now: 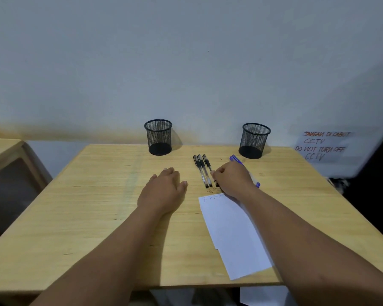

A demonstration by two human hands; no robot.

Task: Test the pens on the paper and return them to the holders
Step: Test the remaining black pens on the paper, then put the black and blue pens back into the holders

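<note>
**Three black pens out on the table, both holders unfilled**

Three black pens [203, 171] lay side by side on the wooden table [97, 206], between the two mesh holders [158, 138] and just beyond the sheet of paper [232, 235], which carried a few short marks along its far edge. Blue pens [236, 159] lay to the right, mostly hidden beneath the right hand [231, 180]. That hand's fingers were curled at the rightmost black pen; whether they had closed on it could not be told. The left hand [164, 186] rested flat, fingers relaxed, holding nothing.

Assessment: the pens appeared light, rigid and smooth-barrelled, liable to roll when nudged. The dark rubber grip section offered the surest pinch. The paper looked thin and apt to slide under a stroke, so steadying it with the free hand seemed advisable. The holders appeared light and easily tipped.
</note>
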